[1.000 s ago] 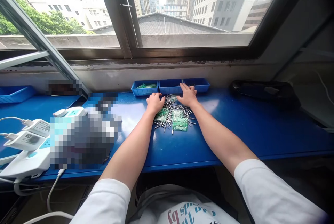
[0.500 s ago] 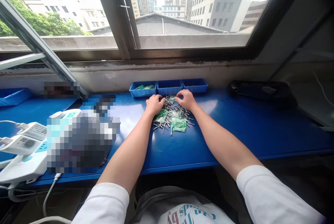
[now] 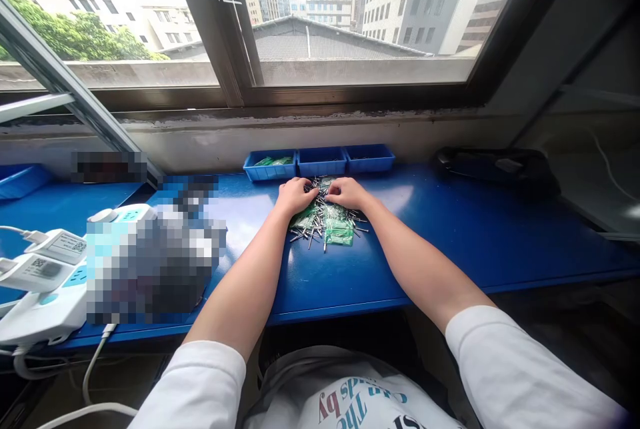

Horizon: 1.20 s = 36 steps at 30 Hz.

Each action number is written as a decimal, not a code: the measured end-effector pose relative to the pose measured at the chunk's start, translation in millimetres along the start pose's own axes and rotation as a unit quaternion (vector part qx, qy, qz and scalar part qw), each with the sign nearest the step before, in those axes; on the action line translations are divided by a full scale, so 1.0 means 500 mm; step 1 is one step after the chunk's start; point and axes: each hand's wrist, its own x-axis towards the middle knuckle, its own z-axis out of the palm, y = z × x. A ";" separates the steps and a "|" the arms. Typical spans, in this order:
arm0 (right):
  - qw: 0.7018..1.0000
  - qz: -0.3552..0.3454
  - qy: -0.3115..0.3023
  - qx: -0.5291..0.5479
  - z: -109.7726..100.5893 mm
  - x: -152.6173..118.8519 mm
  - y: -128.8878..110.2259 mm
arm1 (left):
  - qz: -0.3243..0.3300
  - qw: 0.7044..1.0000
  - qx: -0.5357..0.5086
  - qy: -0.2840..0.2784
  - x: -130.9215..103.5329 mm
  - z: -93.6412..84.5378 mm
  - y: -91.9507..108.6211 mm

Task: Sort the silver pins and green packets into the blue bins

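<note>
A loose pile of thin metal rods (image 3: pixel 316 229), perhaps screws or pins, lies on the blue tabletop. Among them are small clear bags with green contents; one green bag (image 3: pixel 340 232) rests on the near side of the pile. My left hand (image 3: pixel 297 196) is at the far left of the pile, thumb and fingers closed, with the fingertips among the rods. From the right, my right hand (image 3: pixel 347 193) reaches over the pile with its fingers pinched together. What either hand pinches is too small or hidden to tell.
Behind the pile stand a blue bin (image 3: pixel 270 172) with green bags, a middle blue bin (image 3: pixel 321 166) and a right blue bin (image 3: pixel 370 161). A power strip (image 3: pixel 55 309) with plugged-in chargers is at left, beside a blurred-out area. A dark case (image 3: pixel 495 166) lies at back right.
My right hand has moved left over the pile, closer to my left hand, and its fingers have drawn together. My left hand stays at the left of the pile. The view has shifted slightly.
</note>
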 end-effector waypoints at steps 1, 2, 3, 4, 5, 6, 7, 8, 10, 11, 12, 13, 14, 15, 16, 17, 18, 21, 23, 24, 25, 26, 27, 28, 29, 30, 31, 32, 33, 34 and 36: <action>1.000 0.001 0.001 0.003 0.001 0.000 0.001 | 0.000 1.000 0.000 0.000 0.000 0.001 -0.001; 1.000 0.002 0.001 0.008 0.002 0.000 0.001 | 0.000 1.000 0.001 0.000 0.001 0.001 -0.001; 1.000 0.003 0.003 0.012 0.002 0.000 0.001 | 0.001 1.000 0.002 -0.001 0.001 0.001 -0.002; 1.000 0.005 0.005 0.016 0.002 -0.001 0.000 | 0.002 1.000 0.003 -0.001 0.000 0.001 -0.002; 1.000 0.007 0.006 0.019 0.002 -0.001 -0.002 | 0.002 1.000 0.004 -0.001 0.000 0.001 -0.003; 1.000 0.008 0.007 0.020 0.002 -0.002 -0.003 | 0.002 1.000 0.005 -0.002 0.000 0.000 -0.003; 1.000 0.010 0.007 0.021 0.001 -0.002 -0.005 | 0.002 1.000 0.006 -0.002 0.000 0.000 -0.002; 1.000 0.011 0.006 0.022 0.000 -0.003 -0.006 | 0.002 1.000 0.006 -0.004 -0.001 -0.001 -0.002; 0.999 0.015 0.004 0.028 -0.004 -0.003 -0.006 | 0.002 1.000 0.007 -0.007 -0.001 -0.002 -0.001; 0.999 0.018 0.005 0.030 -0.006 -0.004 -0.006 | 0.003 1.000 0.007 -0.008 -0.002 -0.003 -0.001; 0.999 0.021 0.007 0.031 -0.008 -0.003 -0.005 | 0.003 1.000 0.006 -0.008 -0.002 -0.003 -0.001; 0.999 0.024 0.010 0.028 -0.010 -0.003 -0.005 | 0.003 1.000 0.006 -0.007 -0.002 -0.003 0.000; 0.999 0.027 0.014 0.022 -0.011 -0.003 -0.004 | 0.003 1.000 0.005 -0.007 -0.002 -0.003 0.000; 0.999 0.030 0.016 0.013 -0.013 -0.003 -0.004 | 0.003 1.000 0.005 -0.006 -0.002 -0.003 0.000; 0.999 0.032 0.016 0.004 -0.013 -0.002 -0.004 | 0.003 1.000 0.005 -0.006 -0.002 -0.003 0.000; 0.999 0.034 0.014 -0.002 -0.013 -0.002 -0.004 | 0.002 1.000 0.005 -0.006 -0.002 -0.003 0.000; 0.999 0.035 0.009 -0.007 -0.013 -0.001 -0.005 | 0.002 1.000 0.006 -0.006 -0.002 -0.002 -0.001; 0.999 0.035 -0.005 -0.015 -0.008 0.001 -0.004 | 0.002 1.000 0.006 -0.006 -0.002 -0.002 -0.001; 0.999 0.034 -0.007 -0.011 -0.003 0.002 -0.002 | 0.003 1.000 0.003 -0.008 -0.001 -0.001 -0.002; 0.999 0.035 -0.007 -0.006 -0.002 0.002 -0.001 | 0.001 1.000 0.001 -0.008 -0.001 -0.001 -0.002; 0.999 0.038 -0.004 0.001 0.000 0.002 0.000 | -0.001 1.000 -0.001 -0.008 -0.001 0.000 -0.002; 0.999 0.042 0.001 0.011 0.000 0.001 0.000 | -0.002 1.000 -0.003 -0.006 -0.001 -0.001 -0.002; 0.999 0.047 0.009 0.023 0.000 0.000 -0.001 | -0.002 1.000 -0.007 0.002 -0.002 -0.001 -0.001; 0.998 0.052 0.021 0.036 0.000 -0.001 -0.001 | 0.000 1.000 -0.011 0.015 -0.003 -0.003 0.001; 0.997 0.053 0.034 0.051 -0.002 -0.002 -0.003 | 0.007 0.999 -0.016 0.035 -0.005 -0.005 0.004; 0.995 0.052 0.049 0.068 -0.003 -0.003 -0.004 | 0.019 0.998 -0.023 0.056 -0.007 -0.008 0.009; 0.993 0.049 0.064 0.088 -0.005 -0.003 -0.006 | 0.036 0.996 -0.031 0.075 -0.010 -0.012 0.014; 0.990 0.043 0.077 0.112 -0.006 -0.002 -0.008 | 0.056 0.994 -0.038 0.087 -0.012 -0.015 0.021; 0.985 0.037 0.088 0.142 -0.006 -0.001 -0.010 | 0.078 0.992 -0.045 0.088 -0.015 -0.019 0.028; 0.979 0.032 0.096 0.178 -0.006 0.000 -0.013 | 0.100 0.991 -0.049 0.080 -0.017 -0.021 0.034; 0.962 0.027 0.103 0.251 -0.005 0.003 -0.018 | 0.137 0.987 -0.057 0.053 -0.021 -0.023 0.045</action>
